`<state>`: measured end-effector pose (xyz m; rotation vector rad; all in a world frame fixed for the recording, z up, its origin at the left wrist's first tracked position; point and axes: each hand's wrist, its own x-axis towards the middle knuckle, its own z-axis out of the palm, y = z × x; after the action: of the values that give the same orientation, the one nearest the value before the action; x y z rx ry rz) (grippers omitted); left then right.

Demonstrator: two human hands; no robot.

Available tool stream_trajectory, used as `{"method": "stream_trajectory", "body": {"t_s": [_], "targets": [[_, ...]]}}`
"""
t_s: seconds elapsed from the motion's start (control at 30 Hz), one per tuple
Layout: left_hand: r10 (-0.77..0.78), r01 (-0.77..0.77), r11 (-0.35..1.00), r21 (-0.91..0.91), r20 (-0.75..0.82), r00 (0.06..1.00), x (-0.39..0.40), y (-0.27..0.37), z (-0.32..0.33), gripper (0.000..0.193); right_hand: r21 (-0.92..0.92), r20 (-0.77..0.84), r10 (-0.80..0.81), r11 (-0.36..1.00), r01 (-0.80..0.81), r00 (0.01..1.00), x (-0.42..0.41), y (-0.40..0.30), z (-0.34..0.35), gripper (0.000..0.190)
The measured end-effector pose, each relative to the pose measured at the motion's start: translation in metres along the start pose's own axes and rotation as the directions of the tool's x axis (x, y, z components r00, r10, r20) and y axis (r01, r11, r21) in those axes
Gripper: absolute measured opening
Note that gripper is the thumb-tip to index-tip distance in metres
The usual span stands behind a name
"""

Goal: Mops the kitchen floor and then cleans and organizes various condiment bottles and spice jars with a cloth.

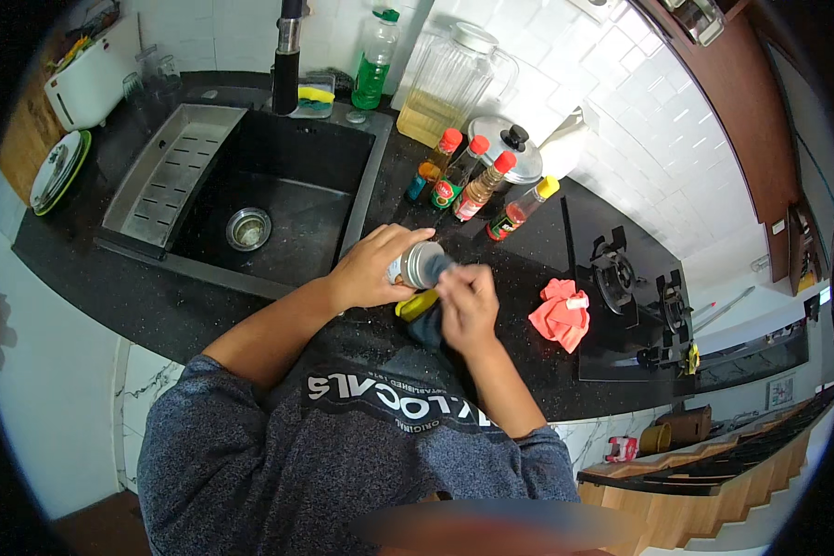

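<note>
My left hand is wrapped around a jar with a silver metal lid, tilted over the counter's front edge beside the sink. My right hand grips a dark cloth, part of which touches the lid. A yellow item, partly hidden, lies just below the jar. Behind the jar stand several sauce bottles, among them a red-capped one and a yellow-capped one. To the right of my right hand a crumpled coral cloth rests on the counter.
A black sink with a slotted metal tray is on the left, under a faucet. Behind stand a green soap bottle, a glass pitcher and a lidded pot. The gas hob is at the right.
</note>
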<state>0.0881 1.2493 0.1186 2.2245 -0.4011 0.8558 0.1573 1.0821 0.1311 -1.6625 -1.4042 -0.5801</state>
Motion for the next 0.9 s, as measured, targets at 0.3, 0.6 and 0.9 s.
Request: {"method": "stream_trajectory", "body": {"t_s": [0.3,0.6,0.9], "targets": [[-0.381,0.309,0.385,-0.869,0.155,0.911,0.001,0.009,0.012,0.072,0.353,-0.164,0.513,0.828,-0.436,0.842,0.011,0.026,-0.013,0.015],[-0.543,0.349,-0.039,-0.936,0.313,0.779,0.023,0.010,0.028,0.048,-0.024,0.098,-0.274,0.960,0.277,0.957,0.003,-0.004,-0.001,0.029],[-0.587,0.319,0.095,-0.943,0.206,0.783,0.024,0.018,0.026,0.043,0.018,0.049,-0.359,0.933,0.359,0.932,0.000,-0.009,0.001,0.013]]}}
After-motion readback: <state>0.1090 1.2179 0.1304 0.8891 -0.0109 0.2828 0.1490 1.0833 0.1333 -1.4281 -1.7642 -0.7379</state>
